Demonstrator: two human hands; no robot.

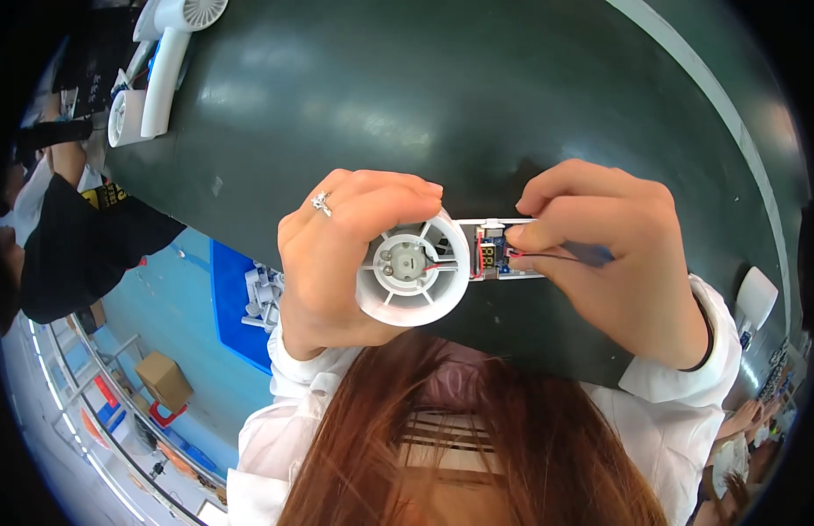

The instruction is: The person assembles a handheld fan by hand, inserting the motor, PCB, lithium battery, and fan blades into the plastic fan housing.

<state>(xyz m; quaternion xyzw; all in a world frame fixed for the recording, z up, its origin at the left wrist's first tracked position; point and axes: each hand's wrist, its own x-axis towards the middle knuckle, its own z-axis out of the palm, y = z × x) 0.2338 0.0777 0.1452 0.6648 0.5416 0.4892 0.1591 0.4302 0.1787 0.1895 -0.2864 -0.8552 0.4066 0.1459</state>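
Note:
My left hand is wrapped round the white ring-shaped head of a half-built handheld fan, held over the dark table. Inside the ring sits a round motor on spokes, with a red wire leading from it. The fan's handle lies open to the right, showing a small blue circuit board with a dark display and red wires. My right hand is closed in a pinch at the board, on a thin dark-red wire. The fingers partly hide the handle's far end.
White handheld fans lie at the table's far left. A blue bin with white parts stands left of me, below the table edge. Another white part is at the right. A person in dark clothing is at the left.

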